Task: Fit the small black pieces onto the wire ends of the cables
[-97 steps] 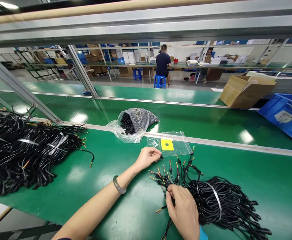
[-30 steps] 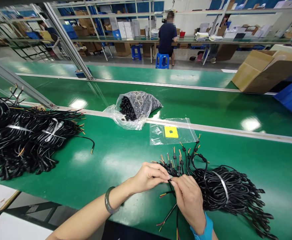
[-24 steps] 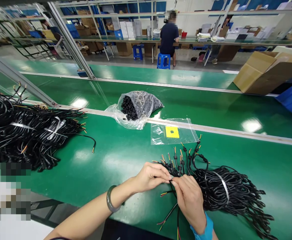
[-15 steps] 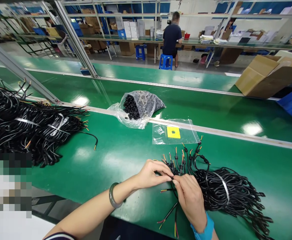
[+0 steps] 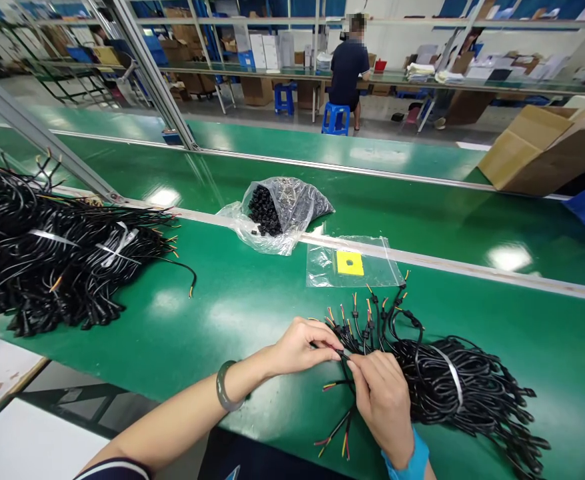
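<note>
The left hand (image 5: 305,347) and right hand (image 5: 383,395) pinched a cable (image 5: 345,355) slanting ten-to-four o'clock. The bundle (image 5: 475,380) lay at three o'clock, nearer the right hand.

Green bench (image 5: 207,317) beneath left cable heap (image 5: 77,267), right cable bundle (image 5: 435,387), open parts bag (image 5: 297,200) and flat clear bag (image 5: 322,265).

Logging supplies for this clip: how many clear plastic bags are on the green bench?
2: an open bag holding small black parts, and a flat bag with a yellow square, nearer the left hand. Cable bundles may hide others.
</note>
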Demonstrator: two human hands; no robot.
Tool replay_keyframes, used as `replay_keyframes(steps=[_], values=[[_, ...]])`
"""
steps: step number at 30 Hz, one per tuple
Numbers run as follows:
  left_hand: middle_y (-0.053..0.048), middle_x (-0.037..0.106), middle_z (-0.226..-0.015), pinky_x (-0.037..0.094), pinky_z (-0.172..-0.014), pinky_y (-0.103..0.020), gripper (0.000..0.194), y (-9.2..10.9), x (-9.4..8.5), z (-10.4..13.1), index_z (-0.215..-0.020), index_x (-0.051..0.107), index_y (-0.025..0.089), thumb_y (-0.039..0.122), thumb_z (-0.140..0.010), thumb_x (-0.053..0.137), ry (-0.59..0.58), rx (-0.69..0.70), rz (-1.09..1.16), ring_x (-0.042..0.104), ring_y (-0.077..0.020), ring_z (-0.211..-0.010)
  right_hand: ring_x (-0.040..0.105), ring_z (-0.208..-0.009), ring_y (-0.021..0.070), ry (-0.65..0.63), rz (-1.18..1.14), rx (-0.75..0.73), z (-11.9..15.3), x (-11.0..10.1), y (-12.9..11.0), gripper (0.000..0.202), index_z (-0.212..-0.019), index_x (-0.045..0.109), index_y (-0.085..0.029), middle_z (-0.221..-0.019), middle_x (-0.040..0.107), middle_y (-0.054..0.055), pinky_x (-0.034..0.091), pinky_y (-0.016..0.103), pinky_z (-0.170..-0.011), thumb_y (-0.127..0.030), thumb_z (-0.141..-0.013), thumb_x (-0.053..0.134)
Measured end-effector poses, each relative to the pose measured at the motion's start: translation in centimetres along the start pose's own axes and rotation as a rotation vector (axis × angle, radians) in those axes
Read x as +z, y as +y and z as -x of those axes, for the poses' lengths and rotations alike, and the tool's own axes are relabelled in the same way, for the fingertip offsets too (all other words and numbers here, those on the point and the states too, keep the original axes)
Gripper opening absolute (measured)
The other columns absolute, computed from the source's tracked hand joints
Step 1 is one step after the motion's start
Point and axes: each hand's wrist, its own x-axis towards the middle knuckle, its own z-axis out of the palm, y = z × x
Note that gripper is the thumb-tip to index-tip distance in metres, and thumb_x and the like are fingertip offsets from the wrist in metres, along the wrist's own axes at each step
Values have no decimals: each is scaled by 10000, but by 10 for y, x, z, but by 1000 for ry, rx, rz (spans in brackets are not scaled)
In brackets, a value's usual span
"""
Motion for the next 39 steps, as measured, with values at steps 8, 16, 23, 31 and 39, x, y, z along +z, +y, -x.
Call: replay_keyframes(steps=[8, 16, 23, 31, 39], values=[[-85, 732, -827, 524, -706, -230, 195, 0, 7, 1, -889, 728, 150, 312, -850, 627, -7, 77, -12, 678, -155, -748, 433, -649, 142, -29, -10, 1, 1, 0, 1, 119, -845, 570, -153, -675, 516, 20, 309, 304, -629, -102, -907, 482], [-84, 717, -856, 560, -668, -219, 235, 2, 8, -1, -983, 694, 140, 270, -788, 687, -5, -76, 112, 679, -157, -778, 476, -652, 141, -13, -27, 25, -1, 0, 1, 112, -883, 583, -169, -698, 553, 18, 342, 303, -644, -132, -912, 482], [-103, 654, -942, 588, -713, -277, 415, -5, 0, -5, -1053, 572, 111, 192, -692, 760, 96, -171, 386, 675, -157, -778, 492, -673, 148, 23, -7, 21, -2, 0, -1, 55, -917, 573, -165, -711, 562, 19, 357, 307, -664, -138, -898, 529], [-85, 666, -848, 558, -658, -222, 320, -4, -8, -9, -944, 661, 93, 276, -701, 759, 71, -158, 291, 645, -130, -721, 507, -670, 150, 28, -4, 9, -2, 0, -1, 47, -907, 576, -169, -715, 580, 21, 352, 305, -659, -151, -899, 534], [-82, 703, -835, 557, -675, -217, 201, -2, 0, -5, -857, 731, 121, 298, -769, 696, -33, -105, 183, 656, -122, -687, 515, -655, 144, 41, -6, 0, -2, -1, -1, 112, -869, 604, -173, -703, 587, 18, 361, 300, -653, -124, -903, 509]])
